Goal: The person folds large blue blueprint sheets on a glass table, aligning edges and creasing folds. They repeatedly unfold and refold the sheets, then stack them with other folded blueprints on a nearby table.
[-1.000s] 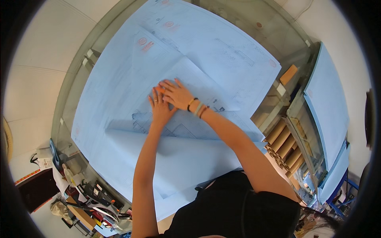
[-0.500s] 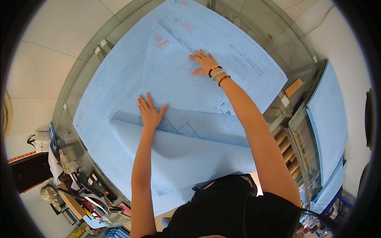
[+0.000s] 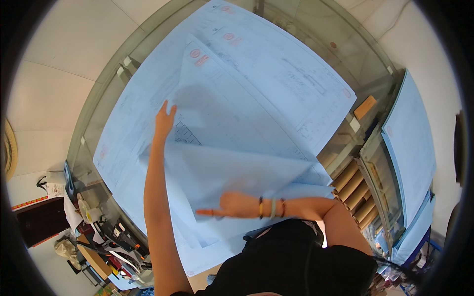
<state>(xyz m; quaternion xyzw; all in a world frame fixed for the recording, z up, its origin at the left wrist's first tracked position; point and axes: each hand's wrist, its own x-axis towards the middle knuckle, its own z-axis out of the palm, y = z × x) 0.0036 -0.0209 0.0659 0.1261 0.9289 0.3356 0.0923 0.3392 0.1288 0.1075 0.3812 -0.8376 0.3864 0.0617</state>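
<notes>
**Two flat hands on a stack of large blue drawing sheets**

One glass table (image 3: 355,54) fills the view, and on it lies a pile of big pale-blue drawing sheets (image 3: 276,84). At least three layers can be counted: a wide bottom sheet reaching toward 12 o'clock, a narrower sheet above it, and a top folded sheet (image 3: 232,167) whose crease runs across the middle of the picture.

Two hands are at work, both the person's own. The left hand (image 3: 164,118) lies at about 10 o'clock from the centre, fingers spread and flat, pressing the paper just beside a patch of darker line drawing; it grips nothing. The right hand (image 3: 232,204) lies at about 6 o'clock, palm down and open on the folded flap, fingers pointing toward 9 o'clock, holding nothing. Its wrist carries three bracelets (image 3: 270,207).

At 3 o'clock stand about six cardboard tubes (image 3: 353,190) side by side, with a second stack of blue sheets (image 3: 410,148) beyond them. Small desk clutter (image 3: 108,237) sits at 8 o'clock.

Half a second ago the right hand was stretched far up toward 1 o'clock; it has since swung down to the near edge. The left hand has moved slightly farther out, and the folded flap now lies wider across the pile.
</notes>
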